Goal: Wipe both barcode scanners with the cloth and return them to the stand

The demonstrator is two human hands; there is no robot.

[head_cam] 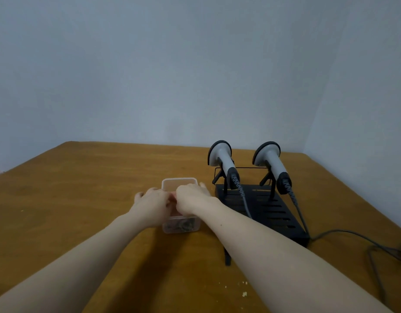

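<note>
Two grey barcode scanners, the left scanner (222,159) and the right scanner (270,161), sit in the black stand (269,213) at the right, heads up and coiled cables trailing off. A clear plastic box (180,225) stands left of the stand. My left hand (151,201) and my right hand (191,196) meet over the box's open top. Between the thumbs shows a small pinkish piece, apparently the cloth (172,198), pinched by both hands. Most of it is hidden by my hands.
The brown wooden table (71,199) reaches to a plain wall behind and at the right. The scanner cables (353,236) loop across the table at the right. A few crumbs (244,294) lie near the front edge.
</note>
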